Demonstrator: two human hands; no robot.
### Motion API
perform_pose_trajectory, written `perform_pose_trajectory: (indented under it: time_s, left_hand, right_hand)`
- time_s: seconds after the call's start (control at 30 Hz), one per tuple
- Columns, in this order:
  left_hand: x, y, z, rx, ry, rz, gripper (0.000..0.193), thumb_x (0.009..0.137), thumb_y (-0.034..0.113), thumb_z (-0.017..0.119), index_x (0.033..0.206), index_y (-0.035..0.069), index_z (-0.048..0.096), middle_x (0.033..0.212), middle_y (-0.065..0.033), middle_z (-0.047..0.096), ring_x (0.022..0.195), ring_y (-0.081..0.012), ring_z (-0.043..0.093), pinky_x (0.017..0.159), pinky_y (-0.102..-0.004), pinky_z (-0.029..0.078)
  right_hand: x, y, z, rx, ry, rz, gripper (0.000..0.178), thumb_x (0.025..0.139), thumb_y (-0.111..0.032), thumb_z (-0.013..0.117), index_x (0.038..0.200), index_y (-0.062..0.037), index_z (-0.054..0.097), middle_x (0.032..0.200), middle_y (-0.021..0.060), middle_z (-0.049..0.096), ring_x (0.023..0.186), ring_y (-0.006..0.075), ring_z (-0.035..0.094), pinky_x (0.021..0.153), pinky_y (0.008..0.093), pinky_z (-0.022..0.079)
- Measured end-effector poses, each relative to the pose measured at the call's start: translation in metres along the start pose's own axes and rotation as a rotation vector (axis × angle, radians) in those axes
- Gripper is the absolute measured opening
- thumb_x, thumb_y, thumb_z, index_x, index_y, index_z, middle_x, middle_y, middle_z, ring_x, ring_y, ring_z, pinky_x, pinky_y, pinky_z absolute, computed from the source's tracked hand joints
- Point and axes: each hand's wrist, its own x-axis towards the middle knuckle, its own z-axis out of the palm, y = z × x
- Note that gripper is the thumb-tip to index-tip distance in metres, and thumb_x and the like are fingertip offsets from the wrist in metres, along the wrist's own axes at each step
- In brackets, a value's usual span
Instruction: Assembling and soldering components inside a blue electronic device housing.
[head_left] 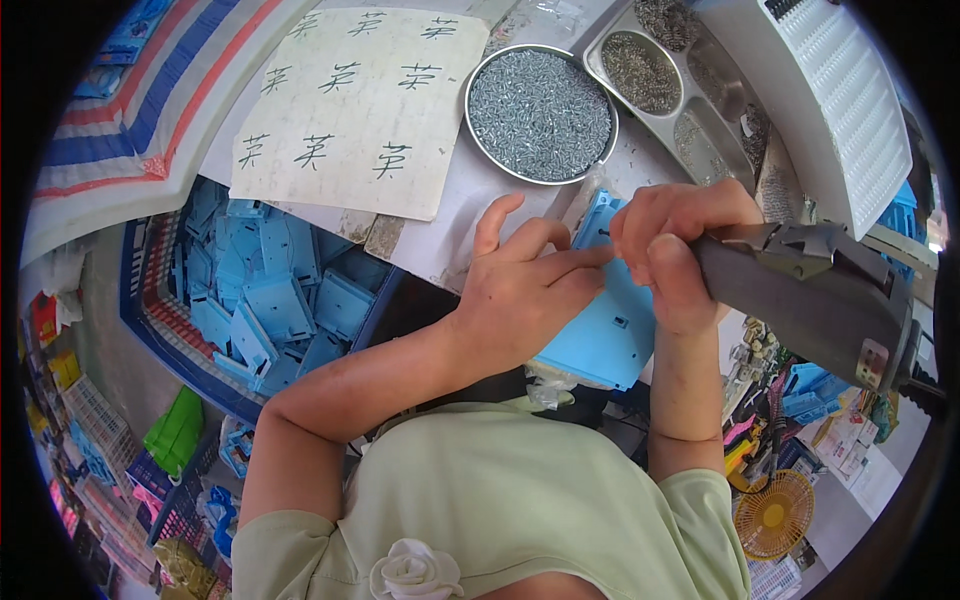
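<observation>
Pale green cloth with a white fabric rose (415,572) fills the near edge, and both bare forearms are raised from it toward the bench. A flat light-blue plastic panel (600,330) is held between the two hands at the bench edge, apparently so its upper rim can be worked on. The left hand (520,300) is spread across the panel, fingers extended and pressing it steady, the fingertips meeting the right hand. The right hand (670,250) is closed around the grey barrel of a powered screwdriver (810,290), thumb and forefinger pinched near its tip at the panel's top edge; whether a screw is pinched there cannot be told. Below left, a blue crate (165,330) is heaped with matching blue panels (270,300), seemingly within reach as stock. Farther off, a round metal dish (541,113) brimming with small silvery screws is set just beyond the hands, beside a compartmented steel tray (690,110) of darker fasteners. A worn sheet of paper (355,105) with hand-inked marks is laid flat on the bench, and a white ribbed housing (830,95) is seen at far right
</observation>
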Motion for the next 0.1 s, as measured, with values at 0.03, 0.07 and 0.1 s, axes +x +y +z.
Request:
perform_pose_trajectory:
  time_s: [0.03,0.07,0.1]
  left_hand:
    - [0.0003,0.0003,-0.0002,0.002,-0.001,-0.001,0.005,0.079,0.017,0.070,0.082,0.014,0.070,0.107,0.0038,0.076,0.095,-0.0151,0.062,0.113,-0.0552,0.029]
    - [0.0007,0.0007,-0.0004,0.004,-0.002,-0.002,0.005,0.079,0.017,0.070,0.082,0.014,0.070,0.107,0.0039,0.076,0.094,-0.0151,0.062,0.113,-0.0554,0.029]
    - [0.0011,0.0010,-0.0015,0.008,-0.001,0.002,0.005,0.079,0.017,0.070,0.082,0.014,0.070,0.107,0.0039,0.076,0.094,-0.0151,0.062,0.113,-0.0554,0.029]
  right_hand:
    - [0.0021,-0.0003,0.0022,-0.043,-0.011,-0.013,0.018,0.090,-0.003,0.064,0.092,-0.0036,0.046,0.066,0.0074,0.054,0.054,0.0128,0.051,0.054,0.0318,0.047]
    - [0.0035,-0.0003,0.0032,-0.087,-0.022,-0.027,0.020,0.092,-0.006,0.063,0.090,-0.0051,0.044,0.060,0.0063,0.051,0.049,0.0123,0.047,0.050,0.0322,0.045]
    - [0.0044,0.0005,0.0028,-0.063,-0.029,-0.008,0.020,0.092,-0.007,0.063,0.091,-0.0048,0.044,0.060,0.0069,0.051,0.049,0.0125,0.048,0.051,0.0327,0.046]
